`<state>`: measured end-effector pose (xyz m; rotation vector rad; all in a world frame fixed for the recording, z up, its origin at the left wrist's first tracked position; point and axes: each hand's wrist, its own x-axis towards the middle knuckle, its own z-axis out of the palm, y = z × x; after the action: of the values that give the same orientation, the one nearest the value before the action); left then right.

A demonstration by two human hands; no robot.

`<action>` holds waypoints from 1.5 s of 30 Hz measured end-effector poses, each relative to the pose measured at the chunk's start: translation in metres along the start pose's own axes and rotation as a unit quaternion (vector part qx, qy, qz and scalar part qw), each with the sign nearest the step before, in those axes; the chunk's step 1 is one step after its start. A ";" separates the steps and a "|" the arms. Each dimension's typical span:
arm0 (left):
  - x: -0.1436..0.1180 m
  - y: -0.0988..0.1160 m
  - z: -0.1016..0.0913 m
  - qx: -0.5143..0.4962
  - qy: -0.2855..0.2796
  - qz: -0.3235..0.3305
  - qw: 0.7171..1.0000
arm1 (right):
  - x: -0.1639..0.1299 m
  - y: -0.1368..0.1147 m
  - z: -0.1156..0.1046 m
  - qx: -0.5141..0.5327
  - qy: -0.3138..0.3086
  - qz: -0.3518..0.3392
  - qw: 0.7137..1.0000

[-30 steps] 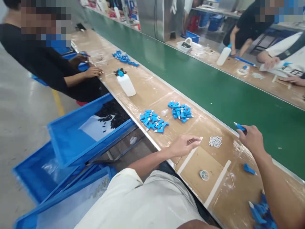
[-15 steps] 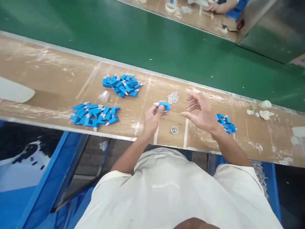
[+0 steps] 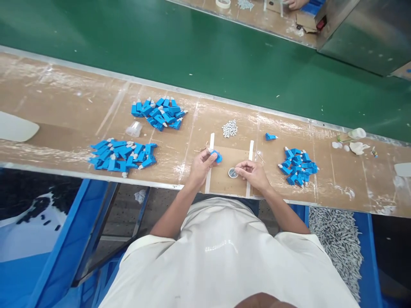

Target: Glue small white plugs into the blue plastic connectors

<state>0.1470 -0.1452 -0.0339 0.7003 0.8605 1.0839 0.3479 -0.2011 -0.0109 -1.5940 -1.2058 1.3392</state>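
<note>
Between the thumb and fingers of my left hand is a small blue plastic part with a whitish tip. My right hand is closed in a pinch at the right rim of a small round dish; whatever lies in its fingertips is too small to make out. Something greyish shows inside the dish. Just beyond both hands sits a heap of tiny grey-white pieces. A single blue part lies apart at the right, near a pile of similar blue parts.
Two more piles of blue parts lie at the left, beside a clear plastic cup. White tape strips mark the worktop. A bottle stands at the far right. Beyond the green belt another person's hand shows.
My right hand has come down and left from beside the small heap to the dish, its fingers closing. My left hand has lowered slightly with the blue part. A lone blue part now shows at right.
</note>
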 end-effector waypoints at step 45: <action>-0.022 0.026 0.028 -0.113 -0.197 -0.183 0.957 | -0.023 -0.059 0.003 -0.029 0.196 -0.297 0.934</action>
<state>0.1549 -0.1598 0.0071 0.5150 0.4854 0.6639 0.3318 -0.2051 0.0508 -1.2960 -1.3294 0.5748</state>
